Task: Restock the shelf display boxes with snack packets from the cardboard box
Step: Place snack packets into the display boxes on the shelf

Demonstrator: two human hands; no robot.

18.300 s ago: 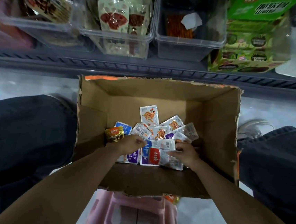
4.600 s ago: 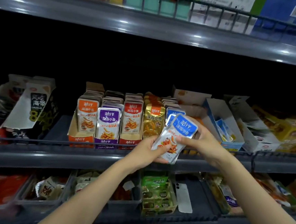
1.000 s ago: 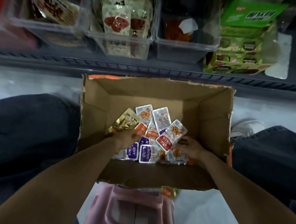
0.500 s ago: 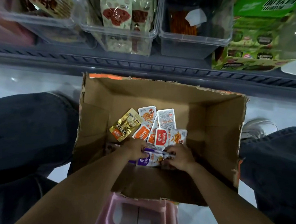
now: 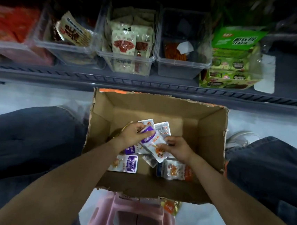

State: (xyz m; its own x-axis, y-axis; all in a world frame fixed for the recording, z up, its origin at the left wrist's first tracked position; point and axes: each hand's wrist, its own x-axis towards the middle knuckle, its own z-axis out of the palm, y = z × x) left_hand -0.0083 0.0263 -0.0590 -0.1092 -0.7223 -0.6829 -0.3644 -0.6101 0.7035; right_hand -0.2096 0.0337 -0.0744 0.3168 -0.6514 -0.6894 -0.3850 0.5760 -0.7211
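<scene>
An open cardboard box (image 5: pixel 212 136) sits on the floor between my knees. Both my hands are inside it, lifted a little above its bottom. My left hand (image 5: pixel 133 131) grips the top of a small stack of purple-and-white snack packets (image 5: pixel 153 142). My right hand (image 5: pixel 178 147) pinches the stack's lower right side. More packets lie loose on the box floor: a purple one (image 5: pixel 127 165) at the near left, orange-printed ones (image 5: pixel 173 171) at the near right, and white ones (image 5: pixel 162 128) behind my hands.
The bottom shelf (image 5: pixel 146 84) runs across just beyond the box, carrying clear plastic bins (image 5: pixel 127 63) of snacks and a green display box (image 5: pixel 230 65). A pink plastic stool (image 5: pixel 134 218) stands under me. My dark trouser legs flank the box on both sides.
Over the last second my hands gathered purple packets at the near side of the box and raised them as a stack toward the middle. The gold packet is now hidden behind my left hand.
</scene>
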